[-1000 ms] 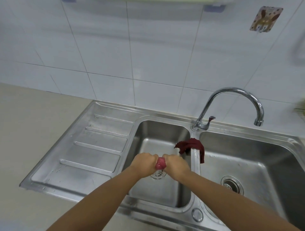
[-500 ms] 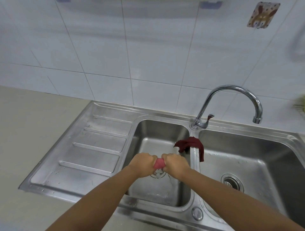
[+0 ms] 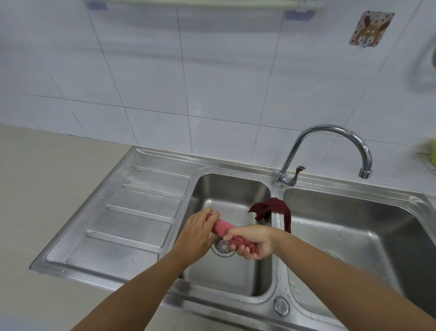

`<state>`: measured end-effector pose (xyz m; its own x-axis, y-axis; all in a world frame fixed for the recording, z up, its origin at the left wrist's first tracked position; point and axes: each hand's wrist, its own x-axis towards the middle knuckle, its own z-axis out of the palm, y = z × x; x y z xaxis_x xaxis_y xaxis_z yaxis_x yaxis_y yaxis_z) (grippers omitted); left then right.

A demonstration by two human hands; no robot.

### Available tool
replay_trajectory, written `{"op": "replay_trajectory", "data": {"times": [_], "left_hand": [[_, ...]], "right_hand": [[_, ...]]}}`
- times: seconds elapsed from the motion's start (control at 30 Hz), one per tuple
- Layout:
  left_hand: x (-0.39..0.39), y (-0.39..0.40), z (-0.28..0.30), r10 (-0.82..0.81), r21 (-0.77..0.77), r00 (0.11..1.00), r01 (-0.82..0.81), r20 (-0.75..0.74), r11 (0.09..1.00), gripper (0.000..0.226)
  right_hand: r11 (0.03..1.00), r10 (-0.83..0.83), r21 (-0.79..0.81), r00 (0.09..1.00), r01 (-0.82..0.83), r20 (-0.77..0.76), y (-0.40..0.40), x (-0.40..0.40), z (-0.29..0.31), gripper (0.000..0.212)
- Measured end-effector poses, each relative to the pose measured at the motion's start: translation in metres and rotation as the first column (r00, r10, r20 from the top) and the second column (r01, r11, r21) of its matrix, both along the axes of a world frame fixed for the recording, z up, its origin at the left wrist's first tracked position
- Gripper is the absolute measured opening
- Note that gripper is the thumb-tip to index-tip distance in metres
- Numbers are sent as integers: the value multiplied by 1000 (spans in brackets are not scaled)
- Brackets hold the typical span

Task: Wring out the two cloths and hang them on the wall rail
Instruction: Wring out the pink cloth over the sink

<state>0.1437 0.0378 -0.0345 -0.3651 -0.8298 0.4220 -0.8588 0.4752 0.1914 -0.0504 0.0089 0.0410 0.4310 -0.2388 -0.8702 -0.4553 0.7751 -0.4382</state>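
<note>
A pink cloth (image 3: 223, 228), twisted into a tight roll, is held over the left basin (image 3: 233, 189) of the steel sink. My left hand (image 3: 197, 232) grips its far end and my right hand (image 3: 252, 241) grips its near end, palm turned up. A dark red cloth (image 3: 271, 208) hangs over the divider between the two basins, just behind my right hand. The wall rail (image 3: 200, 2) runs along the top edge of the tiled wall, with purple brackets at both ends.
A curved chrome tap (image 3: 330, 151) stands behind the divider, its spout over the right basin (image 3: 354, 226). The ribbed drainboard (image 3: 132, 212) lies to the left, beside a beige counter. A sticker hook (image 3: 370, 28) is on the wall at upper right.
My two hands have drawn apart and rotated against each other, so more of the twisted pink cloth shows between them. The dark red cloth has stayed on the divider.
</note>
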Motion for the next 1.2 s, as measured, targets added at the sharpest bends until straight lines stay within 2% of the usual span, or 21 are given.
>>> {"op": "replay_trajectory", "data": {"times": [0.07,0.13,0.2,0.27,0.37,0.43,0.5,0.63,0.77,0.93,1.07,1.13,1.2], "left_hand": [[0,1,2,-42,-57,999,42,0,997,58],[-2,-2,6,-91,4,995,91,-50,996,46],[-6,-5,14,-158,133,986,162,-43,978,39],[-7,-7,19,-212,242,976,194,51,951,27],[-11,-7,23,-204,314,955,131,215,941,15],[-16,-7,24,-212,342,924,97,318,935,21],[-21,-7,27,-180,388,913,26,366,921,12],[-30,-5,36,-148,482,910,-63,387,874,22],[-34,-5,45,-125,566,928,-103,350,818,30],[-35,-7,47,-116,605,936,-116,332,788,29],[-33,-7,48,-107,604,942,-114,318,789,26],[-29,-7,46,-99,564,941,-109,324,818,25],[-25,-8,40,-74,503,941,-110,332,857,26]], "right_hand": [[991,122,59,992,-123,27,1,2,13,33],[968,247,38,969,-247,-19,4,7,20,34],[935,336,-76,932,-348,-136,6,11,18,29],[864,348,-262,886,-430,-308,7,11,12,25],[681,281,-478,800,-555,-530,11,13,-1,24],[526,226,-543,723,-655,-653,16,16,-8,17],[387,151,-558,647,-734,-747,21,17,-12,15],[102,77,-516,524,-850,-848,24,13,-15,26],[-73,64,-470,466,-880,-882,18,8,-16,24],[-138,76,-461,455,-876,-887,14,8,-16,18],[-126,73,-473,467,-872,-881,12,10,-21,18],[-127,74,-479,473,-869,-878,10,11,-22,16],[-76,92,-523,517,-849,-851,6,11,-23,18]]}}
